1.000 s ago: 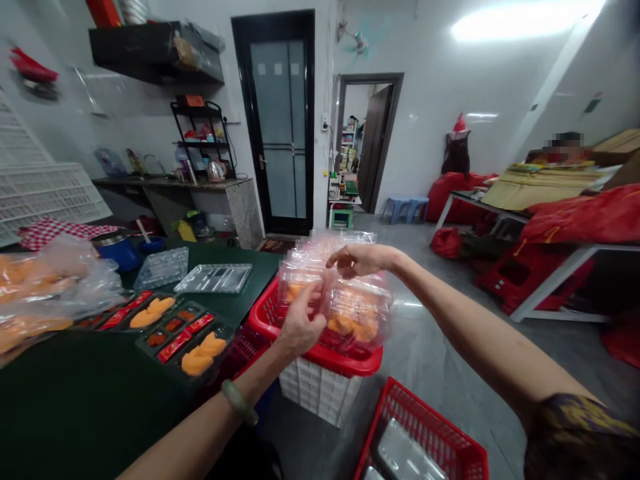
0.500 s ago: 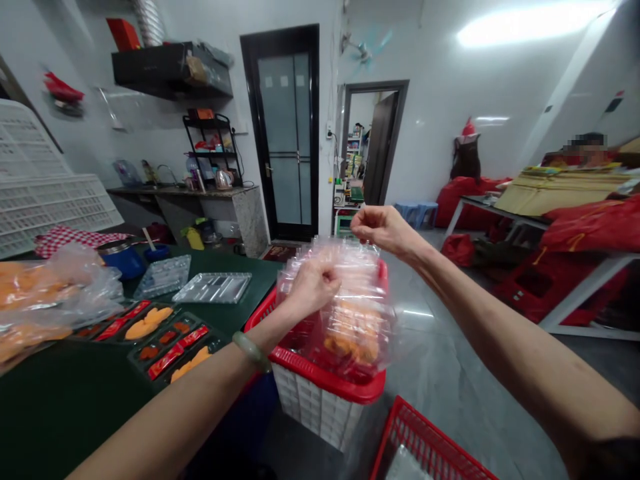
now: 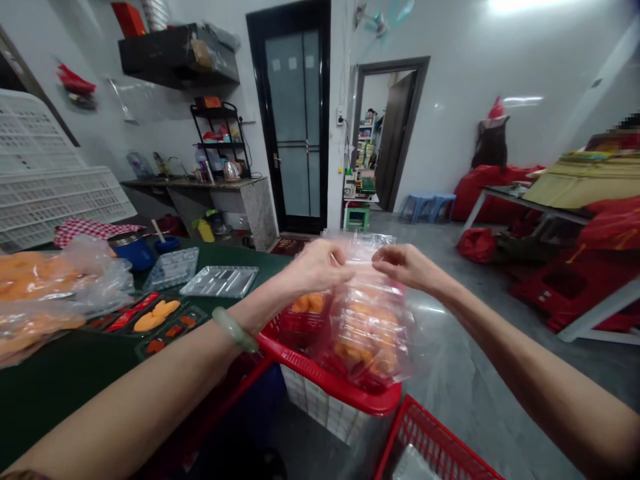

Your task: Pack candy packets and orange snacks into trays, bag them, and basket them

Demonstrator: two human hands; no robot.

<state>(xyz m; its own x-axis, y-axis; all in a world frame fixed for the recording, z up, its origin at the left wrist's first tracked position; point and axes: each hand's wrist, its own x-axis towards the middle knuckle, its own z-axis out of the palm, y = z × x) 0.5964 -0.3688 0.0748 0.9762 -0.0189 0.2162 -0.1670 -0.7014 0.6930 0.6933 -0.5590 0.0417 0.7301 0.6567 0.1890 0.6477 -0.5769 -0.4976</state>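
Observation:
A clear plastic bag (image 3: 367,327) with orange pieces inside lies on top of the red basket (image 3: 330,383). My left hand (image 3: 317,267), a green bangle at its wrist, has its thumb and fingers curled in at the left of the bag's upper end. Opposite it, my right hand (image 3: 407,265) pinches at the upper right of the same bag. The film between the fingertips is glossy and blurred, so the exact grip is hard to see. Further orange pieces (image 3: 306,303) show in the basket under my left hand.
On the green table (image 3: 60,393) at left are filled black trays (image 3: 160,317), clear lids (image 3: 220,281), a large bag of orange pieces (image 3: 55,280) and a blue pot (image 3: 133,252). A second red basket (image 3: 440,443) stands low at right. A person is partly visible at the far right.
My right hand has come down from above the bag to its upper end. The left hand has risen a little beside it. The camera view has shifted slightly.

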